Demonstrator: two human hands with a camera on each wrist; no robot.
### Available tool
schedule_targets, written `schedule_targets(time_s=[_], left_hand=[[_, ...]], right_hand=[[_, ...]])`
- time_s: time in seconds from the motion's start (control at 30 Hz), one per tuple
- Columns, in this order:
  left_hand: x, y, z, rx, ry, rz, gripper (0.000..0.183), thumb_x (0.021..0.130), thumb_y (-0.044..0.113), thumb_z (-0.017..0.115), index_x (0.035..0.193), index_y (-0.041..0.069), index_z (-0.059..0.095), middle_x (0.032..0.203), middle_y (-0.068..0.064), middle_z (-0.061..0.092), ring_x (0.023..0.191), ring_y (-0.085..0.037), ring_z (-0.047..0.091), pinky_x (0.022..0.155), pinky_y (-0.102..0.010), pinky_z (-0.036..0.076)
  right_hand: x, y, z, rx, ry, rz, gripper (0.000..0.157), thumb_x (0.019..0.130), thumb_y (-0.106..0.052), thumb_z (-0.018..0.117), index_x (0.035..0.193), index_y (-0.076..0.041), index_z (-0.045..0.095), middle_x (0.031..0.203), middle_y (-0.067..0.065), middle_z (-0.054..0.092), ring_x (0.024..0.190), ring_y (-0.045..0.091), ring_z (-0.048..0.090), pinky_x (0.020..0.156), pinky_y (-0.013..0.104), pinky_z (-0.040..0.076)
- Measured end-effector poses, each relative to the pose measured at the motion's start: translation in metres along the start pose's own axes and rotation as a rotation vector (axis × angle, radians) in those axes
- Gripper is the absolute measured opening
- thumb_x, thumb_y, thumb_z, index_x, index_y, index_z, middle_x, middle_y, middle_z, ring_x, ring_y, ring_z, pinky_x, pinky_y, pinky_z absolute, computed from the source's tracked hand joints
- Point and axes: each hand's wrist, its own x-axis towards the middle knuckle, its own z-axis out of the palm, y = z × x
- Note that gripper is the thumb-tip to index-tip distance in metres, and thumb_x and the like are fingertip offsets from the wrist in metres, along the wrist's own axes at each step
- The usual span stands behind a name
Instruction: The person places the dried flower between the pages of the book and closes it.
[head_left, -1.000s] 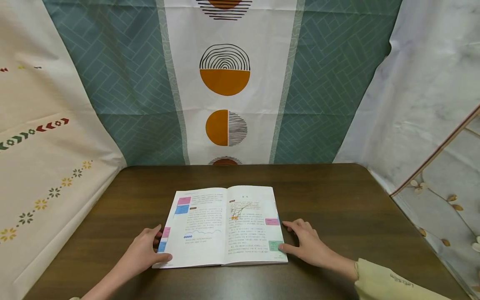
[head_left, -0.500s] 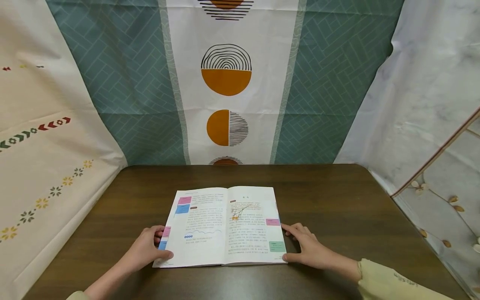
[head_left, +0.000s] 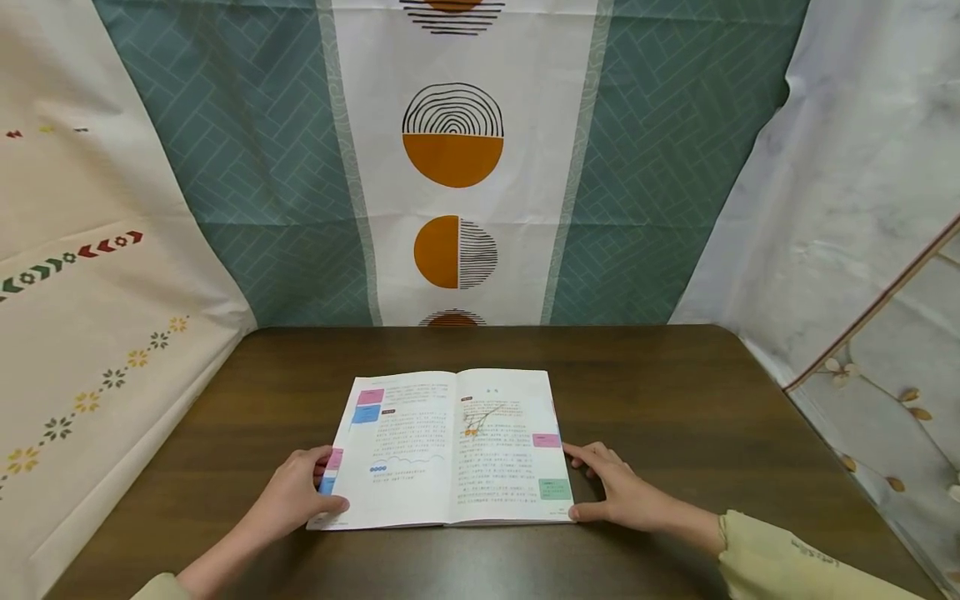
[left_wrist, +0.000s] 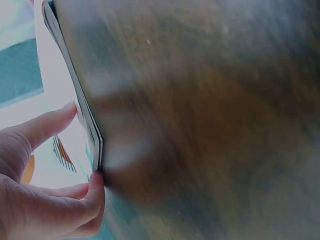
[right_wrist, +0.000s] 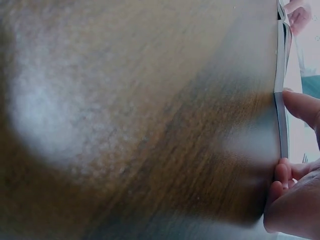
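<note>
An open book (head_left: 491, 492) lies on the brown table, both pages of print facing up. My left hand (head_left: 285, 497) grips its lower left edge, thumb on the page and fingers at the side. In the left wrist view, the left hand (left_wrist: 55, 205) has its thumb and fingers about the book's edge (left_wrist: 82, 100). At the lower right, my right hand (head_left: 622, 497) holds the other edge, thumb tip at the corner and index finger higher up. The right wrist view has the right hand's curled fingers (right_wrist: 282, 175) against the book's side (right_wrist: 280, 115).
Around the book spreads a dark wooden table (head_left: 645, 400). A patterned curtain (head_left: 637, 208) hangs behind it. Cream cloth (head_left: 97, 292) borders the left side, and a marbled, flowered cloth (head_left: 825, 208) the right.
My right thumb has slid down from the green box on the page to the lower right corner. The left fingers have drawn in closer to the book's left edge. The book stays open.
</note>
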Motion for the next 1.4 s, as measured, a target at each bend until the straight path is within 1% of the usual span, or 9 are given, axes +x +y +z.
schedule_targets(time_s=[0.13,0.23,0.53,0.77,0.97,1.07,1.17,1.27,1.4], left_hand=[[0.007,-0.005,0.0,-0.037,-0.032,-0.031,0.088,0.063,0.019,0.093,0.131,-0.016,0.049,0.113,-0.018,0.064,0.097,-0.024,0.061,0.085,-0.04,0.055],[0.009,-0.01,-0.001,-0.089,-0.05,-0.054,0.088,0.065,0.016,0.091,0.133,-0.016,0.046,0.115,-0.018,0.063,0.097,-0.023,0.061,0.086,-0.039,0.055],[0.006,-0.018,-0.002,-0.204,-0.058,-0.05,0.083,0.067,0.006,0.087,0.135,-0.016,0.045,0.114,-0.019,0.062,0.097,-0.021,0.06,0.076,-0.019,0.05],[0.008,-0.019,-0.003,-0.247,-0.06,-0.032,0.079,0.071,0.002,0.084,0.136,-0.017,0.044,0.117,-0.021,0.061,0.099,-0.023,0.061,0.079,-0.024,0.053],[0.009,-0.017,-0.01,-0.277,-0.079,-0.032,0.08,0.072,0.002,0.084,0.138,-0.014,0.041,0.125,-0.026,0.056,0.101,-0.025,0.062,0.08,-0.026,0.055],[0.01,-0.015,-0.017,-0.303,-0.096,-0.016,0.081,0.073,0.003,0.084,0.138,-0.013,0.038,0.129,-0.028,0.055,0.106,-0.028,0.062,0.084,-0.027,0.055],[0.011,-0.011,-0.025,-0.332,-0.113,0.021,0.08,0.075,0.003,0.083,0.138,-0.012,0.034,0.13,-0.029,0.055,0.108,-0.028,0.061,0.085,-0.024,0.054],[0.011,-0.003,-0.033,-0.367,-0.119,0.065,0.08,0.077,0.002,0.08,0.138,-0.011,0.03,0.13,-0.028,0.054,0.107,-0.026,0.06,0.081,-0.019,0.052],[0.014,0.012,-0.042,-0.424,-0.125,0.138,0.085,0.08,0.003,0.077,0.143,-0.008,0.022,0.132,-0.028,0.046,0.101,-0.023,0.061,0.075,-0.021,0.054]], right_hand=[[0.0,0.0,-0.001,-0.01,0.003,0.001,0.085,0.08,-0.04,0.08,0.148,-0.007,0.041,0.117,-0.001,0.048,0.101,0.011,0.042,0.087,0.031,0.033],[0.0,-0.001,-0.001,-0.02,0.002,-0.004,0.085,0.08,-0.041,0.079,0.148,-0.006,0.041,0.118,0.0,0.048,0.101,0.011,0.043,0.087,0.032,0.033],[-0.002,-0.004,0.0,-0.028,-0.002,-0.017,0.084,0.082,-0.041,0.078,0.147,-0.004,0.041,0.119,0.0,0.048,0.102,0.011,0.043,0.088,0.034,0.031],[-0.002,-0.002,0.0,-0.039,0.008,-0.013,0.083,0.082,-0.041,0.078,0.147,-0.006,0.041,0.12,-0.001,0.048,0.103,0.011,0.043,0.088,0.035,0.031],[-0.002,-0.002,0.001,-0.023,-0.002,-0.004,0.084,0.082,-0.041,0.078,0.148,-0.006,0.04,0.122,0.001,0.048,0.104,0.013,0.043,0.088,0.039,0.031],[-0.001,-0.002,0.001,-0.018,-0.003,0.0,0.084,0.082,-0.041,0.078,0.149,-0.007,0.04,0.123,0.002,0.048,0.104,0.014,0.043,0.089,0.039,0.031],[-0.001,-0.001,0.001,-0.015,-0.001,0.0,0.084,0.081,-0.041,0.079,0.148,-0.007,0.04,0.122,0.002,0.049,0.104,0.014,0.044,0.089,0.038,0.031],[-0.001,0.0,0.001,-0.019,0.002,-0.001,0.084,0.081,-0.041,0.079,0.148,-0.009,0.041,0.121,0.001,0.049,0.104,0.013,0.044,0.089,0.036,0.032],[-0.002,0.001,0.001,-0.022,0.01,-0.001,0.083,0.08,-0.041,0.079,0.148,-0.01,0.041,0.12,0.0,0.049,0.103,0.012,0.044,0.087,0.033,0.032]])
